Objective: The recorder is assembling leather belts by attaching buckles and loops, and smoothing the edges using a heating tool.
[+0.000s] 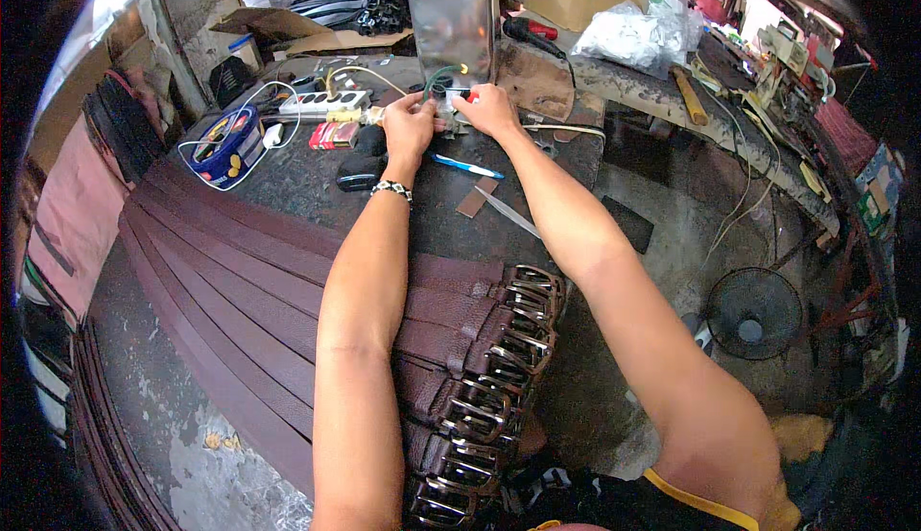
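Both arms reach to the far side of the dark worktable. My left hand (410, 126) has its fingers curled beside a small cluster of items at the foot of a shiny metal tin (453, 37); what it grips is hidden. Close by on the right, my right hand (491, 111) is closed in a pinch, with a bit of red showing at its fingertips; I cannot make out the thing. A dark green curved cord (442, 72) with a yellow tip rises between the hands. Below them lie a blue-and-white pen (467, 166) and a pointed metal blade (508, 212).
Brown leather belts (230, 291) with metal buckles (480, 406) fan out under my left arm. Around the left hand are a power strip (326, 103), a blue round tin (223, 152) and a red small box (334, 135). A hammer (690, 97) lies at right; a fan (754, 312) stands lower.
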Available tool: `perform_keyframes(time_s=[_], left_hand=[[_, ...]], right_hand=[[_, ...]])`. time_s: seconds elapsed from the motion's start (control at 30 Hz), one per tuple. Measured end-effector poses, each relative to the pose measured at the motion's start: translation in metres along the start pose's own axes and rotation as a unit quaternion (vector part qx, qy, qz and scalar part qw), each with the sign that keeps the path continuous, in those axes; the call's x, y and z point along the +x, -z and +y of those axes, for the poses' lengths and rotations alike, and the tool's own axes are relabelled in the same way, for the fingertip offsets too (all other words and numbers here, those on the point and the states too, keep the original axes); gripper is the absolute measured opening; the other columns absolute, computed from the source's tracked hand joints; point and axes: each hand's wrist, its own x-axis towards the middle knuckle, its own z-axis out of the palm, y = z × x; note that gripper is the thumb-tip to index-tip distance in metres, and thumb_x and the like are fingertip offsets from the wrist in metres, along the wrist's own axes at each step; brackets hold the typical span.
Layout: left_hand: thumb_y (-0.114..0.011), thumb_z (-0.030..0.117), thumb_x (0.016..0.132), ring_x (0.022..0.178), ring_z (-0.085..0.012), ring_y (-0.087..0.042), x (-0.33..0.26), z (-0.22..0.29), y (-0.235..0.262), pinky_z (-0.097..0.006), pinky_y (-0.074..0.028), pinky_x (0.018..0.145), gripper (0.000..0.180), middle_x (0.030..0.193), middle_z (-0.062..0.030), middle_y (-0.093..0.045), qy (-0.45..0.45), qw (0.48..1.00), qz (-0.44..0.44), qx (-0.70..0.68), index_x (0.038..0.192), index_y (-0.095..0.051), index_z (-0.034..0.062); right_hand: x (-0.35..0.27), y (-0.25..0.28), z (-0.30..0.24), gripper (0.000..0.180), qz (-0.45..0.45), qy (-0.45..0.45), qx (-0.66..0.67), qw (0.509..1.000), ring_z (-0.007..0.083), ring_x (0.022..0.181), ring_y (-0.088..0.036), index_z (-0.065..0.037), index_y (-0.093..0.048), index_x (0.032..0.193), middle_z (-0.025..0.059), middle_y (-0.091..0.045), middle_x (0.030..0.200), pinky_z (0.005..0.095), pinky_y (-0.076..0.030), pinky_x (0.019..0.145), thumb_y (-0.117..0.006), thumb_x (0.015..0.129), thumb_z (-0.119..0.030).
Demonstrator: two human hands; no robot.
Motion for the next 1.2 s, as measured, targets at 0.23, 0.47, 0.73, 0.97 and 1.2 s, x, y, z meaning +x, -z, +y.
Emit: perform_keyframes(time_s=[0.23, 0.47, 0.73, 0.97, 1.2], left_hand=[[-0.067, 0.006, 0.093, 0.062, -0.016, -0.071, 0.002, -0.003, 0.003, -0.028, -0.056, 0.056, 0.031, 0.077, -0.0115, -0.072, -0.011, 1.0, -0.004, 0.003, 0.119, -0.067, -0.0105], [-0.067, 0.007, 0.093, 0.062, -0.0156, -0.072, 0.0, 0.0, 0.0, -0.028, -0.056, 0.056, 0.031, 0.076, -0.0116, -0.073, -0.008, 1.0, -0.002, 0.0, 0.118, -0.067, -0.0101], [-0.067, 0.008, 0.093, 0.062, -0.0163, -0.072, -0.007, 0.01, 0.001, -0.028, -0.056, 0.057, 0.033, 0.08, -0.0123, -0.073, 0.0, 1.0, 0.007, 0.024, 0.12, -0.066, -0.0101], [-0.067, 0.008, 0.093, 0.061, -0.0161, -0.071, -0.006, 0.009, 0.002, -0.028, -0.056, 0.056, 0.031, 0.079, -0.011, -0.072, 0.003, 1.0, 0.003, 0.025, 0.118, -0.067, -0.0097], [-0.067, 0.008, 0.093, 0.06, -0.0156, -0.07, -0.004, 0.007, 0.002, -0.028, -0.055, 0.056, 0.031, 0.077, -0.0114, -0.072, -0.007, 1.0, 0.001, 0.027, 0.119, -0.067, -0.0096]], right_hand=[[-0.002, 0.001, -0.004, 0.045, -0.002, -0.007, 0.011, 1.0, 0.0409, 0.079, -0.071, -0.001, -0.073, 0.077, 0.0249, -0.071, 0.079, 0.0489, -0.055, 0.072, -0.073, 0.075, -0.045], [0.003, -0.003, 0.004, 0.045, 0.0, -0.006, 0.006, 1.0, 0.0401, 0.08, -0.071, -0.001, -0.073, 0.079, 0.0245, -0.071, 0.08, 0.0483, -0.055, 0.072, -0.074, 0.075, -0.045], [0.002, -0.003, 0.002, 0.045, 0.013, 0.002, 0.016, 1.0, 0.0392, 0.077, -0.072, 0.0, -0.073, 0.077, 0.0244, -0.071, 0.078, 0.0477, -0.055, 0.07, -0.074, 0.075, -0.045], [0.0, 0.003, -0.008, 0.045, 0.043, 0.001, 0.044, 0.998, 0.0402, 0.073, -0.071, 0.001, -0.072, 0.074, 0.0247, -0.069, 0.074, 0.048, -0.054, 0.068, -0.074, 0.077, -0.044], [-0.003, 0.009, -0.014, 0.045, 0.082, 0.013, 0.041, 0.996, 0.0421, 0.072, -0.069, 0.001, -0.069, 0.073, 0.0255, -0.067, 0.072, 0.0492, -0.053, 0.067, -0.073, 0.081, -0.043]])
